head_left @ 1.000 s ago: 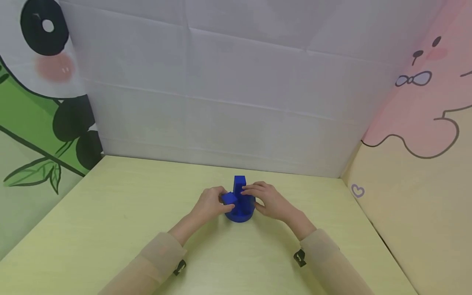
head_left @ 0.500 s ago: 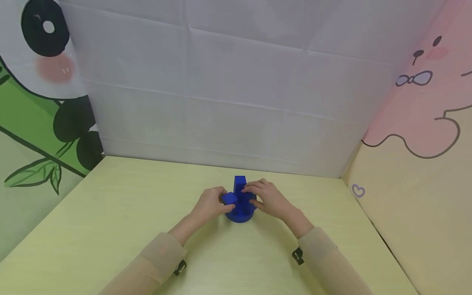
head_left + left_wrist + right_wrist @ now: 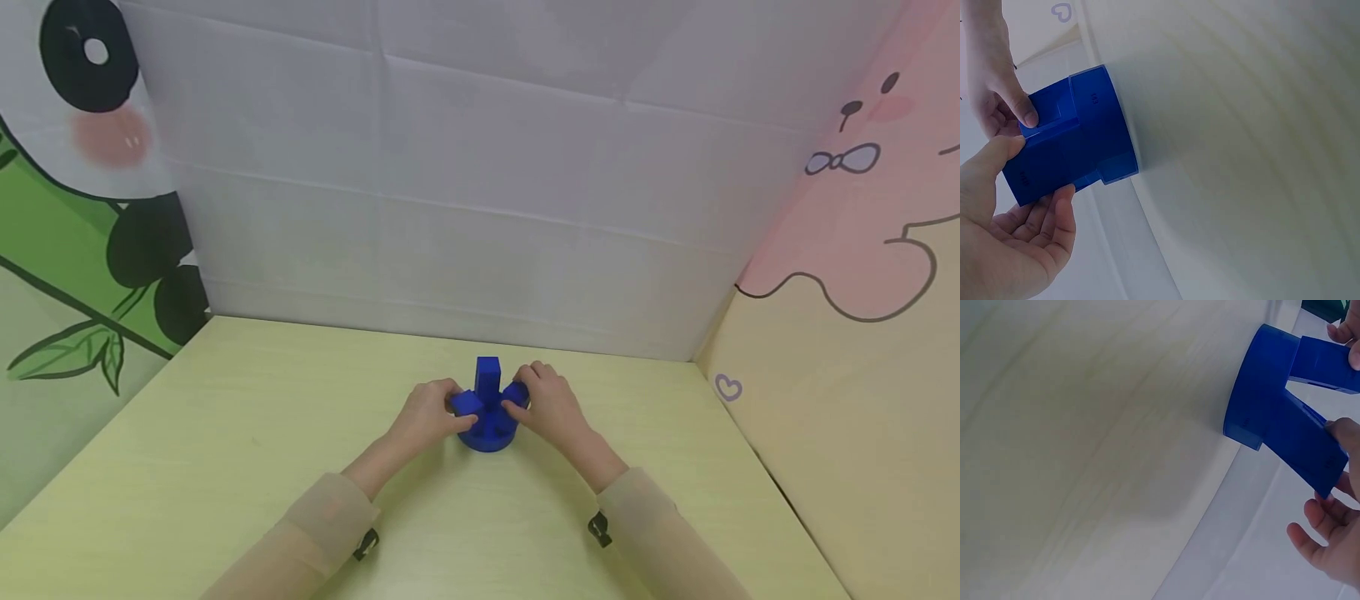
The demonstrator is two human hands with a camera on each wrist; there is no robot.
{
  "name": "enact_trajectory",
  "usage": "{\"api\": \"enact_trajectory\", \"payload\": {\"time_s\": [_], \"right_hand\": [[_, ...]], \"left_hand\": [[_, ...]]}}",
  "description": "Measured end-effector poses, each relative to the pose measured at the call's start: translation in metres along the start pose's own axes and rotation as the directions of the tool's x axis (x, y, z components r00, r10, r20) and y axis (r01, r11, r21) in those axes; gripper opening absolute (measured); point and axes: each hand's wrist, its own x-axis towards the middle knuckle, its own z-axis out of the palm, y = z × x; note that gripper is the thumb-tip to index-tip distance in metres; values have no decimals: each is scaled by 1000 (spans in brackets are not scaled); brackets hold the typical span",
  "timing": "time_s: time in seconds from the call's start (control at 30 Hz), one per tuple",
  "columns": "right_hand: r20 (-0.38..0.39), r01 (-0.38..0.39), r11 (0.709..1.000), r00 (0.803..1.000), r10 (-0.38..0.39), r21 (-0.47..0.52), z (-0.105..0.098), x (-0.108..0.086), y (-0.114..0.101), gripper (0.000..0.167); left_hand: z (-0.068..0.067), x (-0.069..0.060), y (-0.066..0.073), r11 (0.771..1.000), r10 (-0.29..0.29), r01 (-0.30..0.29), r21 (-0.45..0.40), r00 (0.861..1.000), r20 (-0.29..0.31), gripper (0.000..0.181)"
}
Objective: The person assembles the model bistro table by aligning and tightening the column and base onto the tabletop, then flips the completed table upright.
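Observation:
A round blue base [image 3: 487,442] stands on the table, with blue blocks rising from it. The rear block [image 3: 487,379] is upright and untouched by either hand. On the left side, my left hand [image 3: 426,414] pinches a block [image 3: 467,403] that leans outward, thumb on the near side. My right hand [image 3: 551,406] pinches another outward-leaning block [image 3: 516,392] between thumb and fingers. In the left wrist view, raised marks show on the left block [image 3: 1047,162] and the base [image 3: 1104,119]. In the right wrist view, the right block [image 3: 1307,440] slants from the base [image 3: 1260,381].
A pale yellow table [image 3: 225,467] surrounds the blue pieces. Behind it hangs a creased white sheet [image 3: 480,208]. Cartoon-printed panels stand at the left [image 3: 75,275] and right [image 3: 847,275]. A black clip-like piece hangs under each sleeve cuff.
My right hand has shifted slightly, and its fingers have closed round the right block, whose top now shows near the right rim. My left hand keeps its place on the left block.

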Motion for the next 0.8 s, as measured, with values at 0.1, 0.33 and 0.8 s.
{"api": "enact_trajectory", "payload": {"time_s": [0.1,0.33,0.8], "right_hand": [[16,-51,999,999,52,-2,1,-1,-2,36],[62,-65,996,996,69,-57,-6,0,-3,39],[138,199,974,967,-213,107,-20,0,13,30]], "left_hand": [[0,0,1,1000,-1,1,-2,1000,1,32],[0,0,-1,1000,15,-15,2,1000,-2,32],[1,3,-3,1000,6,-6,12,1000,4,34]]}}
